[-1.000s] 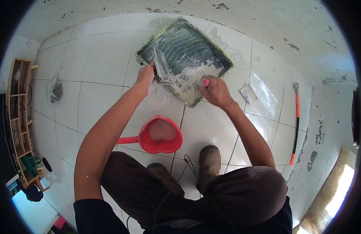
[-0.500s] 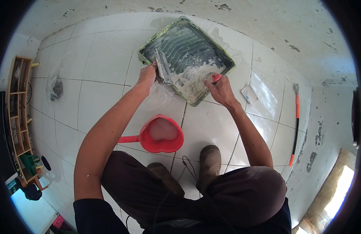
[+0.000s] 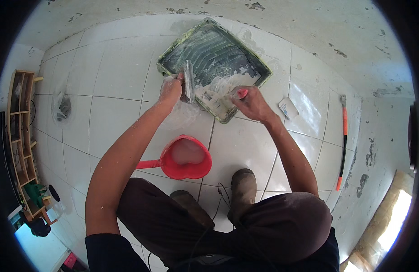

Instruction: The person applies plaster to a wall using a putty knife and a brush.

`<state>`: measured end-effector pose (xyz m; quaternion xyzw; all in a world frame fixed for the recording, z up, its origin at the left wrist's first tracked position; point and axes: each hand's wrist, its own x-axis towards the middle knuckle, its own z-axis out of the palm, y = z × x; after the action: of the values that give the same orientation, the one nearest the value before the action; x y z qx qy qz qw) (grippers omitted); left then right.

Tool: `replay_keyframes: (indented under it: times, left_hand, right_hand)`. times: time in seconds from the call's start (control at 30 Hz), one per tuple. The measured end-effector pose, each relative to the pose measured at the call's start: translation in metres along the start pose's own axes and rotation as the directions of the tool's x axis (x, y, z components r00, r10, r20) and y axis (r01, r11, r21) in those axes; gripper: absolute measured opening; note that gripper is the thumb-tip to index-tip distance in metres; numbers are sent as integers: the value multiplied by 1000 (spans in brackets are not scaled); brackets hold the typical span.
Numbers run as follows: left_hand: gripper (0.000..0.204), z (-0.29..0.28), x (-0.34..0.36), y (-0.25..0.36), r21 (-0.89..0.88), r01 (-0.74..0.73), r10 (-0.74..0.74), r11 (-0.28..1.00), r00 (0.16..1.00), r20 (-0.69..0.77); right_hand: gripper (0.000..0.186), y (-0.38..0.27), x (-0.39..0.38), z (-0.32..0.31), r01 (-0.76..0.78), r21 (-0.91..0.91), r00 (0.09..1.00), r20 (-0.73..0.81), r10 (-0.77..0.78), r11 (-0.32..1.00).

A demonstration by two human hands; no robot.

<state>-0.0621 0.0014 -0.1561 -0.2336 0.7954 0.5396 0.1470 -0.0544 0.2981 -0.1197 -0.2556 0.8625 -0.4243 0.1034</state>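
Observation:
In the head view my left hand [image 3: 171, 92] is closed round the grip of a flat metal trowel [image 3: 188, 81], its blade standing nearly on edge at the left side of a paint tray [image 3: 220, 43]. White paste [image 3: 223, 88] lies smeared across the tray's near corner. Over that paste my right hand [image 3: 252, 105] grips a red-handled tool [image 3: 241, 93]; its working end is too hidden to make out. Closer to my feet a red scoop [image 3: 182, 171] with a long handle holds whitish liquid.
A crumpled clear plastic bag [image 3: 180, 115] lies under my left wrist. Right of the tray are a scrap of card [image 3: 288, 109] and a black-and-orange long-handled tool [image 3: 343, 140]. Another plastic bag [image 3: 63, 109] and a wooden shelf [image 3: 20, 136] stand at the left.
The trowel has turned more on edge and lifted off the paste toward the tray's left side. My right hand has shifted slightly left with the red-handled tool.

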Motion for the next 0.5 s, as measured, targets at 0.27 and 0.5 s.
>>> replay_keyframes:
  times: [0.27,0.5]
  left_hand:
    - [44,-2,-6,7,193,-108,113,975,993,-19]
    - [43,-3,-9,7,185,-126,131,974,991,-11]
  right_hand:
    - [18,-5,10,-1,152,41,987,44,-154,988]
    - [21,-14,8,20,19,32,1000,23,-20,999]
